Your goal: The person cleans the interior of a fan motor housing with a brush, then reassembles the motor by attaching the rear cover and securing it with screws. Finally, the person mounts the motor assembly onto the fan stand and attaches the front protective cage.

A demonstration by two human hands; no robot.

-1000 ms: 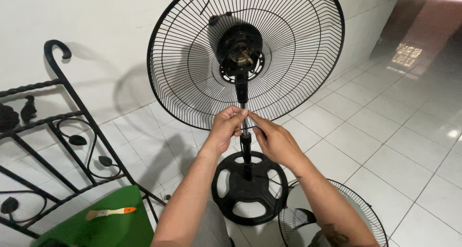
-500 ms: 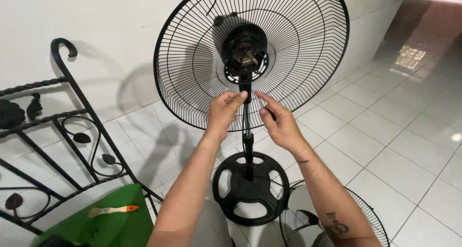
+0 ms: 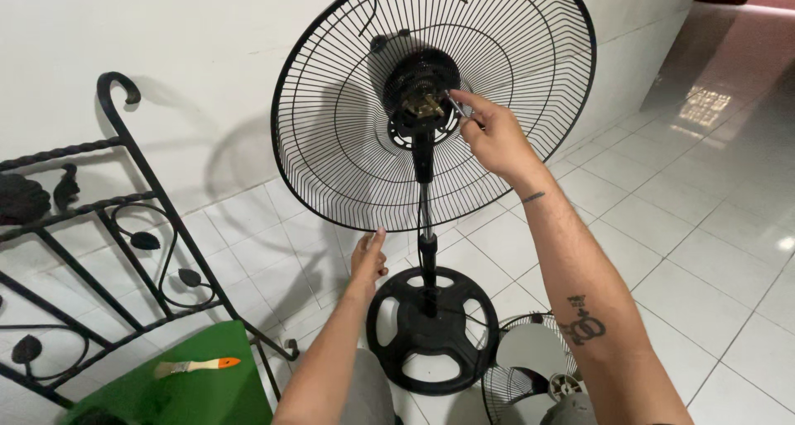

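Right hand pinching metal shaft | left hand loose, touching wire grille

Two bare hands show: one left hand and one right hand. There is one standing fan with one rear grille and one round base, one loose grille on the floor, one paintbrush, one green board and one iron railing.
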